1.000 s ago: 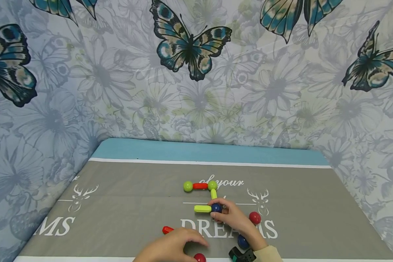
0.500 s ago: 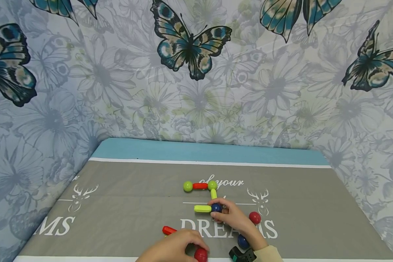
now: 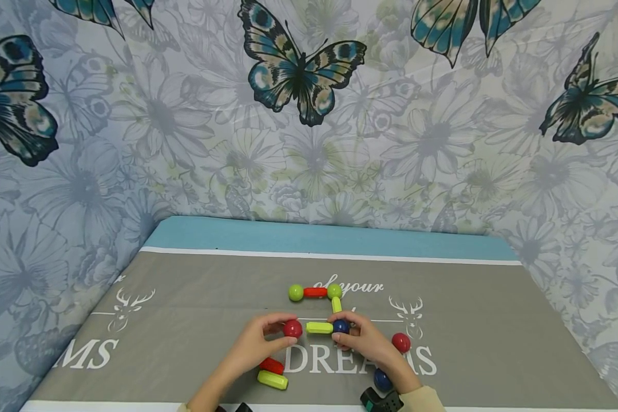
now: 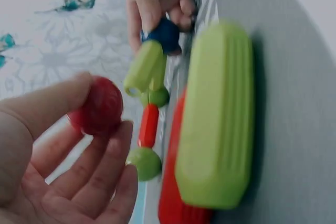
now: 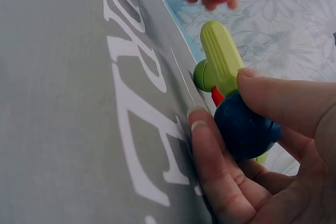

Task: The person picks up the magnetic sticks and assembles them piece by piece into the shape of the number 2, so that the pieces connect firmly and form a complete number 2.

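Ball-and-rod pieces on a desk, two hands engaged

Left hand: pinching a red ball between thumb and fingers, just beside the free end of a yellow-green rod; a narrow gap is separating the two.

Right hand: gripping a dark blue ball, which is joining that rod to a joined chain. The chain is running away through a second yellow-green rod, a green ball, a red rod and an end green ball, well short of the blue far strip.

Loose pieces: a spare yellow-green rod and a spare red rod are lying beside the left forearm; a spare red ball and a spare blue ball are sitting near the right forearm, the blue one nearer the white near edge.

Desk: its gray cover is stretching wide on both sides.
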Motion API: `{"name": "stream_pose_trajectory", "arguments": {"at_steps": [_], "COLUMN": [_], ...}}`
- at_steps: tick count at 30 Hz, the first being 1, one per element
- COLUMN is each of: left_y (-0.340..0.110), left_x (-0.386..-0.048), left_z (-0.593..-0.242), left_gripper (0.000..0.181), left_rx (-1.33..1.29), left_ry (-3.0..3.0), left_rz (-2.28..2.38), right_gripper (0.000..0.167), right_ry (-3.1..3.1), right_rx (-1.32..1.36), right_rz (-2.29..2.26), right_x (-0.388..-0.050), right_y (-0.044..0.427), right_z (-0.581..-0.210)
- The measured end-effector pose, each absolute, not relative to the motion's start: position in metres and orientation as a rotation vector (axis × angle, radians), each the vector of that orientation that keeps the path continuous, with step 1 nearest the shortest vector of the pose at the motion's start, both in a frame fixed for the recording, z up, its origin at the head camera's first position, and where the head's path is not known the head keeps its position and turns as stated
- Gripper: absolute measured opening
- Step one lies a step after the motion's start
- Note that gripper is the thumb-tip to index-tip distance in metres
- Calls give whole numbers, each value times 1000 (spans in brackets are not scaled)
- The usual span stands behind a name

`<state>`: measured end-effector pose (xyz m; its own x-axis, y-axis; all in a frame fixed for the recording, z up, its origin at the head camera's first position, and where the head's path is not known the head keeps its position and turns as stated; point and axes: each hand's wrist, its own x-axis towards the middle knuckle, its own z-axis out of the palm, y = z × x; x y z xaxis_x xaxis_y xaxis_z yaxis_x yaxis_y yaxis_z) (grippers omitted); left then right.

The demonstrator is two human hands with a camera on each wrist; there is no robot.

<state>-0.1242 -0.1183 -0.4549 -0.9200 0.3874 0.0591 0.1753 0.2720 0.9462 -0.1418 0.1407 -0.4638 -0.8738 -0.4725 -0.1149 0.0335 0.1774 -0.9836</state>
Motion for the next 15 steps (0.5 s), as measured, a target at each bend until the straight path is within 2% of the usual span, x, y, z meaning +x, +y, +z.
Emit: {"name": "stream_pose_trajectory", "arguments": {"at_steps": [6, 15], "left_y": [-122, -116], "left_x": [-134, -141], "left_z": [-464, -471], "left_gripper": [41, 40], "left_rx": [456, 510], "left_ry": [2405, 2364], "left_rz": [1710, 1715], "right_gripper": [28, 30], "right_ry": [2049, 2045], "right_rx": [-387, -393], "right_rz": [-1756, -1754], "right_x": [-143, -145], "right_y": [141, 143], "right_z": [-468, -473]}}
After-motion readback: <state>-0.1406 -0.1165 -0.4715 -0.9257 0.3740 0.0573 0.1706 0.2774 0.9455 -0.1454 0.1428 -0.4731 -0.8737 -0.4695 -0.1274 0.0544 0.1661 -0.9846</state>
